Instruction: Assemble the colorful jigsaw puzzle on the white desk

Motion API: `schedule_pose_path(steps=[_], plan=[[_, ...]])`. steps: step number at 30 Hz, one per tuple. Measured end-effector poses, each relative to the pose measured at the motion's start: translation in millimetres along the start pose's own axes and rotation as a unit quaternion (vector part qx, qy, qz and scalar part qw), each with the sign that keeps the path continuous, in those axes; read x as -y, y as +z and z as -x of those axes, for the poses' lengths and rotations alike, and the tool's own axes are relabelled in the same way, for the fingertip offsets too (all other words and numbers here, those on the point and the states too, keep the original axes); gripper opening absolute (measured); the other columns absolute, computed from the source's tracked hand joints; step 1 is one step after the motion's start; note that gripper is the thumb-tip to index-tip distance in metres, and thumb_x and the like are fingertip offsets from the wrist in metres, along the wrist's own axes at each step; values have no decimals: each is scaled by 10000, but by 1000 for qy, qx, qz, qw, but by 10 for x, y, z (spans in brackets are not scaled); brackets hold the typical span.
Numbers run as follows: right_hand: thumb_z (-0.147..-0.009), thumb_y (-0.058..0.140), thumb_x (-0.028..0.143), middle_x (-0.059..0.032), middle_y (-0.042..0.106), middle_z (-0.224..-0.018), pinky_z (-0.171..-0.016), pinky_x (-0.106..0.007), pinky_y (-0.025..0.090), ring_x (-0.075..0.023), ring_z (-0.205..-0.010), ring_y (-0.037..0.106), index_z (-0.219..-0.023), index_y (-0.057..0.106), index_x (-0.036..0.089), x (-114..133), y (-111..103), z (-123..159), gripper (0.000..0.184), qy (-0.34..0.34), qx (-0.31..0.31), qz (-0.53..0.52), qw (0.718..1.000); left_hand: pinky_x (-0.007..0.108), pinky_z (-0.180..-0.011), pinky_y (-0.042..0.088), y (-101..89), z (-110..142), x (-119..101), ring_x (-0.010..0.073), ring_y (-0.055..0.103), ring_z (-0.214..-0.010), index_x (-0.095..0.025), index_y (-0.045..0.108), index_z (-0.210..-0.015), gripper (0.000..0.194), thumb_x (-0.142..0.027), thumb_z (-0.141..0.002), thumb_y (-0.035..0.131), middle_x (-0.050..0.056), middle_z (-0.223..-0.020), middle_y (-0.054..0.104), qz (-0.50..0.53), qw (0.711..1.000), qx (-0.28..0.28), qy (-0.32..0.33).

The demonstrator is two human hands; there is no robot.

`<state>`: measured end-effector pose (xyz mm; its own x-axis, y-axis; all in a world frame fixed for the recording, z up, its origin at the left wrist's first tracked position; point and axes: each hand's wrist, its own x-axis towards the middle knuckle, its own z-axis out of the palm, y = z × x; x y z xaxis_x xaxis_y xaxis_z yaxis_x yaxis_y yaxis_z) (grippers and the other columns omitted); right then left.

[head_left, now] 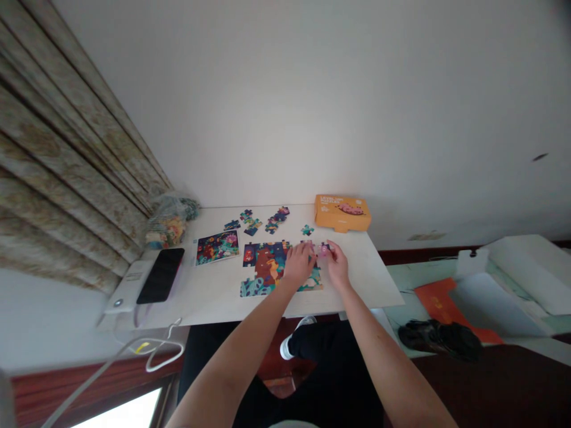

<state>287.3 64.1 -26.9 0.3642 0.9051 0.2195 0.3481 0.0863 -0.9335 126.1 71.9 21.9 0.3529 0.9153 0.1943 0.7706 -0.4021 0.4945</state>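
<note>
The right hand (pixel 338 263) has thumb and forefinger together on the outer end of a pink puzzle piece (pixel 323 250), at the upper right edge of a partly assembled puzzle (pixel 266 263). The left hand (pixel 300 261) lies over the puzzle's upper right part, its fingertips beside that piece. I cannot tell whether those fingers press down or grip anything, since the knuckles hide their undersides; the pink piece is so small and partly covered that its outline is probably more than 1 piece.

The puzzle lies flat on a white table (pixel 372 279). The left hand and forearm block much of its right half, so the joins there are out of sight, while a brown figure and a yellow one show on the open left half. Behind it, 2 loose clusters of pieces, a left cluster (pixel 252 226) and a right cluster (pixel 272 224), overlap too much to count; 1 teal piece (pixel 307 230) sits apart, near the orange box (pixel 342 214), whose smaller print is unreadable.

Left of the puzzle is a picture card (pixel 217 247), then a black phone (pixel 161 275) resting partly on a white case (pixel 128 286). The contents of the plastic bag (pixel 170 221) by the curtain (pixel 66 137) are blurred. Both forearms are cut off at the bottom edge.
</note>
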Motion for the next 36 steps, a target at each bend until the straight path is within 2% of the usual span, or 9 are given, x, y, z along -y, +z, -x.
schedule_pose_path(steps=[3, 5, 7, 10, 15, 21, 25, 31, 36], plan=[[-910, 574, 572, -34, 702, -788, -677, -317, 530, -189, -689, 608, -1230, 697, 175, -86, -1, -136, 525, 13, -31, -3, 999, 574, -1253, 275, 46, 148, -34, 297, 406, -1486, -204, 531, -1447, 471, -411, -1024, 520, 133, -1558, 509, -70, 996, 39, 39], [-889, 612, 558, -36, 711, -775, -679, -321, 539, -194, -687, 621, -1179, 718, 174, -107, 9, -239, 493, 22, -23, 13, 999, 559, -1259, 276, 61, 194, -43, 281, 391, -1496, -206, 525, -1460, 475, -416, -1036, 480, 122, -1563, 507, -87, 994, 45, 44], [-885, 639, 494, -38, 728, -793, -712, -328, 554, -196, -704, 644, -1143, 730, 180, -97, 20, -340, 416, 26, 9, 45, 999, 542, -1256, 294, 66, 203, -46, 271, 404, -1487, -207, 536, -1456, 464, -397, -1040, 459, 113, -1550, 524, -90, 994, 37, 39], [-910, 619, 344, -42, 758, -879, -789, -331, 567, -190, -766, 684, -1139, 731, 206, -40, 29, -476, 290, 5, 98, 108, 989, 537, -1255, 304, 68, 192, -44, 269, 425, -1473, -202, 555, -1441, 454, -381, -1034, 461, 109, -1529, 548, -89, 995, 26, 38], [-944, 558, 196, -86, 732, -1077, -911, -317, 536, -187, -926, 692, -1169, 739, 213, 84, 22, -615, 289, -78, 176, 261, 946, 522, -1258, 305, 77, 191, -37, 263, 441, -1465, -193, 576, -1421, 438, -354, -1026, 478, 105, -1522, 560, -83, 996, 18, 38], [-1007, 514, 243, -95, 676, -1158, -852, -283, 514, -200, -952, 683, -1216, 724, 238, 231, -4, -515, 296, -85, 175, 382, 903, 515, -1255, 315, 101, 194, -22, 254, 448, -1462, -207, 592, -1402, 418, -343, -1023, 481, 98, -1513, 570, -77, 996, 11, 40], [-1027, 491, 276, -102, 669, -1197, -813, -290, 514, -217, -973, 669, -1248, 717, 251, 330, -11, -400, 317, -89, 153, 421, 890, 516, -1256, 311, 106, 192, -26, 253, 451, -1460, -206, 592, -1401, 419, -337, -1015, 497, 104, -1504, 577, -77, 996, 11, 39], [-1007, 445, 179, -80, 636, -1427, -983, -397, 477, -266, -1214, 583, -1333, 689, 270, 315, -16, -242, 417, -192, 175, 424, 867, 512, -1261, 304, 111, 192, -27, 255, 444, -1467, -188, 579, -1418, 440, -344, -1015, 496, 110, -1511, 571, -81, 996, 15, 36], [-1035, 434, 243, -95, 619, -1467, -995, -457, 430, -284, -1270, 553, -1386, 652, 261, 246, -26, -156, 413, -193, 167, 435, 864, 514, -1252, 324, 119, 193, -20, 251, 454, -1458, -206, 575, -1419, 432, -344, -1019, 489, 96, -1517, 568, -85, 995, 11, 42]])
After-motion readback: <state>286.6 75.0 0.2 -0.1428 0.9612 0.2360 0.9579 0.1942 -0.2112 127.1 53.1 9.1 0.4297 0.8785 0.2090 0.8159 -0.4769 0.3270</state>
